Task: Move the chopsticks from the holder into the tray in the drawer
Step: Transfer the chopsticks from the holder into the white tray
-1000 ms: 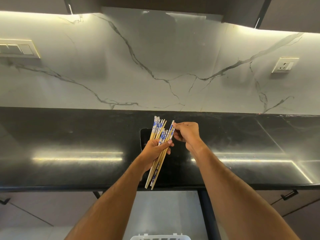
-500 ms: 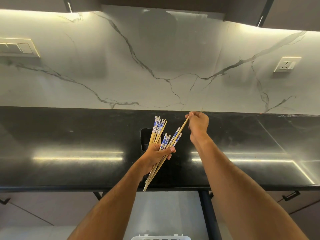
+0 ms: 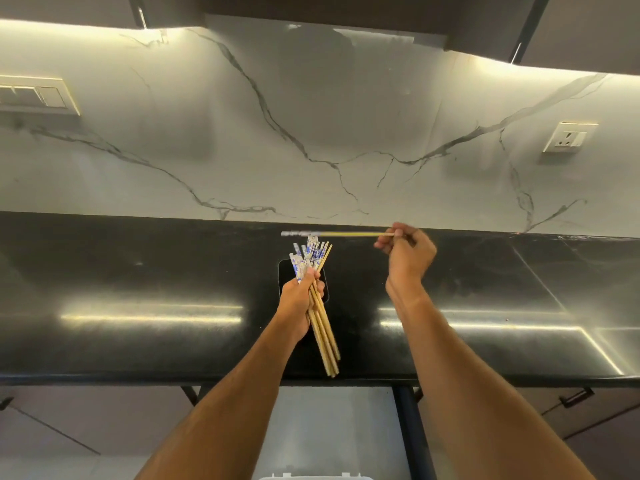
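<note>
My left hand [image 3: 298, 301] grips a bundle of several wooden chopsticks [image 3: 320, 327] with blue-and-white patterned tops, held above the black counter, thin ends pointing toward me. Behind the bundle stands a black holder [image 3: 284, 275], mostly hidden by hand and sticks. My right hand [image 3: 406, 252] is raised to the right and pinches the thin end of a single chopstick [image 3: 339, 234], which lies level with its patterned top pointing left. A white tray [image 3: 313, 476] shows only as a rim at the bottom edge, in the open drawer below the counter.
The glossy black counter [image 3: 138, 323] runs the full width, backed by a white marble wall [image 3: 311, 116]. A socket [image 3: 569, 137] sits on the wall at right, a switch plate [image 3: 34, 98] at left. Dark cabinet fronts with a handle [image 3: 575, 398] lie below the counter.
My right hand has pulled one chopstick clear of the bundle and swung it up and right until it lies level. The left hand's bundle has tilted, thin ends now toward the right.
</note>
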A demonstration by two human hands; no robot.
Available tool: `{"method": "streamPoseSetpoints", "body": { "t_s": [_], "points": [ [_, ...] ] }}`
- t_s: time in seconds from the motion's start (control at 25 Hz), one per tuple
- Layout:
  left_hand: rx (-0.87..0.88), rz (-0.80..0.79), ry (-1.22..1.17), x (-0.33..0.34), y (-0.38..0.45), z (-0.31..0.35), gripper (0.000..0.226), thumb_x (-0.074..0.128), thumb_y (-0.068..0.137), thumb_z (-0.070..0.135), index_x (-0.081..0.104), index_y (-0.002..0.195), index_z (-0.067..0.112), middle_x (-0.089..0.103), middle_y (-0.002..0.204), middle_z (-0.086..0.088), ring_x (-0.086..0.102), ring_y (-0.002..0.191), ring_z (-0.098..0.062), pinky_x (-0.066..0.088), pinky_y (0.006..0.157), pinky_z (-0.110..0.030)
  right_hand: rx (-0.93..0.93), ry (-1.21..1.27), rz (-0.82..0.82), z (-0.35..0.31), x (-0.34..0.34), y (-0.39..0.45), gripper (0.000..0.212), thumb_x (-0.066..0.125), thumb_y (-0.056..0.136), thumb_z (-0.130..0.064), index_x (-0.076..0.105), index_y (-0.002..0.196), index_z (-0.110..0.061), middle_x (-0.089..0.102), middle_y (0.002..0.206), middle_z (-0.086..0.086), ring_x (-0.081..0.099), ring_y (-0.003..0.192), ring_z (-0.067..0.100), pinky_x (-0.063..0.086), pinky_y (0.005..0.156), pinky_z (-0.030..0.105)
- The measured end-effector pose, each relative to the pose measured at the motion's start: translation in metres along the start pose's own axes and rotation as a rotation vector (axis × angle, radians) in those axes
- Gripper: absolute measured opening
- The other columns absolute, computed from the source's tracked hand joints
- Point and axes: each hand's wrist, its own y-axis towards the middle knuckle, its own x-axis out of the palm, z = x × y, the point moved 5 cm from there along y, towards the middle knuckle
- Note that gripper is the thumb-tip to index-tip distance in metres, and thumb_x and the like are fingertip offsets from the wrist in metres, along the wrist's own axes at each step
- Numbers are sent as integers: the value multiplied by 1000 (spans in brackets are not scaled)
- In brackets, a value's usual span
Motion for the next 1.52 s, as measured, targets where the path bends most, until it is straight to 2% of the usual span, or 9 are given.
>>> {"method": "streamPoseSetpoints", "body": {
  "t_s": [0.24,0.4,0.6,0.72,0.84,0.92,1.04,1.24,1.52],
  "points": [
    [27,143,-412,9,15,11,34,46,108,27,68,113,1,78,104,-19,77,94,-30,62,78,-40,186,-81,-173,67,-23,-52,14,64,93,8,74,100,0,77,79,14,78,73,28,64,65,31],
    [84,177,-430,7,17,13,33,46,108,26,66,118,2,78,103,-18,77,96,-31,61,85,-45,142,-480,-369,83,-24,-64,18,70,88,7,78,98,-5,78,76,6,78,70,19,65,66,31],
    [126,208,-227,8,11,20,29,50,106,30,70,108,10,74,79,-5,73,74,-21,61,72,-38,243,-778,-793,87,-14,-80,23,72,86,5,78,104,-7,78,92,5,78,81,16,66,71,38],
    [192,19,-29,15,1,18,29,48,107,31,66,106,8,61,70,1,56,63,-16,51,62,-34,41,-827,-809,61,2,-72,33,74,91,-11,70,124,-8,75,116,6,72,104,14,60,94,35],
    [161,-331,152,25,-15,3,28,48,107,33,60,109,7,56,76,-1,53,64,-15,49,62,-31,-119,-624,-701,5,26,-50,58,48,101,-54,58,141,-14,64,139,3,58,126,7,45,102,19],
    [25,-524,270,28,-28,-12,28,51,105,34,61,108,9,57,81,-4,55,68,-15,51,66,-32,-119,-590,-806,-20,44,-36,82,24,95,-73,52,146,-15,54,151,2,48,138,11,35,113,27],
    [-86,-705,381,34,-44,-25,28,53,105,36,64,107,11,57,83,-5,55,72,-16,53,72,-32,-49,-762,-1005,-21,55,-30,95,9,91,-80,51,147,-15,47,157,4,37,148,19,22,122,42],
    [-108,-718,453,39,-50,-24,25,51,106,34,65,105,12,53,78,-4,53,69,-16,51,72,-30,179,-977,-1184,33,43,-67,104,6,87,-82,56,142,-9,60,145,8,52,139,20,27,119,40],
    [-82,-737,535,33,-48,-31,20,56,103,38,63,101,19,54,79,-3,54,70,-15,53,73,-29,178,-969,-1188,45,40,-74,93,12,93,-77,60,138,-11,71,127,8,63,121,19,36,107,34]
  ]
}}
